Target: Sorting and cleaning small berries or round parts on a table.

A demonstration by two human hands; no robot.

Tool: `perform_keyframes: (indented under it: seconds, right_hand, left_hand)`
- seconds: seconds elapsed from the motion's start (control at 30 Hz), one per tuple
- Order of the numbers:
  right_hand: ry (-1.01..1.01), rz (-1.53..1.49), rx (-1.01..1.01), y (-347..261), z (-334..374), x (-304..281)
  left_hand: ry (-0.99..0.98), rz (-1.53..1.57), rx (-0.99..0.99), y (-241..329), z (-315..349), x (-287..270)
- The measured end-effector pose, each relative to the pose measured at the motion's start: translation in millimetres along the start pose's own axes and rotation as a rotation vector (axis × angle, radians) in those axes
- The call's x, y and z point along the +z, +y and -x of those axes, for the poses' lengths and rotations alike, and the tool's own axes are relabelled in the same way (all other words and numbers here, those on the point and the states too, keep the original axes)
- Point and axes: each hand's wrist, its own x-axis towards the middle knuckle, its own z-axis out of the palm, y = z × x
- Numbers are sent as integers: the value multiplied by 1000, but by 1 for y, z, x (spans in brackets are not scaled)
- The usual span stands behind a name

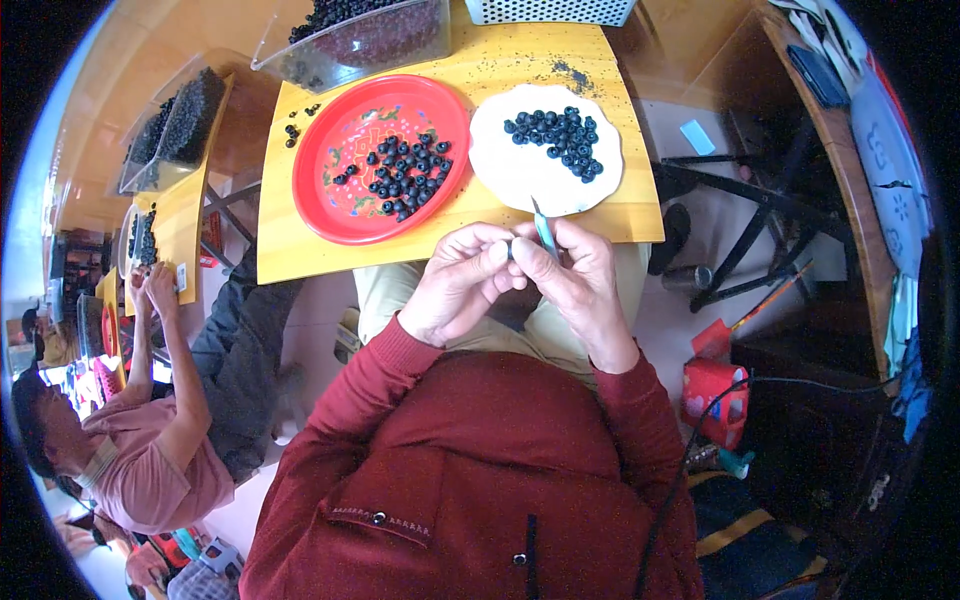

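Both my hands meet just off the near edge of the yellow table. My left hand (462, 283) pinches a small dark round piece (511, 250) between thumb and fingertips; whether it is a bead or a berry I cannot tell. A slim tool (545, 232) with a teal handle and dark pointed tip is in my right hand (585, 290), tip upward, its thumb close to the dark piece. Beyond them, a white scalloped plate (500, 175) holds many such dark round pieces (565, 138). To its left, a red patterned tray (318, 190) carries more (408, 178).
A clear bin (405, 40) full of dark pieces and a white perforated basket (550, 12) stand at the table's far side. Dark crumbs (570, 73) lie behind the plate. At left, another person (150, 440) works at a second table with a similar bin (170, 135). A cable (800, 380) hangs at right.
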Motion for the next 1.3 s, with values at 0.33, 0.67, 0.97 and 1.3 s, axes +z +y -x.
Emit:
perform_keyframes:
  seconds: [0.33,0.67,0.97,1.3]
  right_hand:
    - [55,29,12,8,2,-6]
    - [132,105,13,27,9,-22]
    - [158,161,-19,36,17,-34]
    - [200,108,30,51,35,-50]
  left_hand:
    - [20,-47,-6,2,1,4]
    - [338,-1395,497,59,-9,-5]
    - [444,-1740,475,90,-34,-3]
    - [60,-1975,577,59,-89,18]
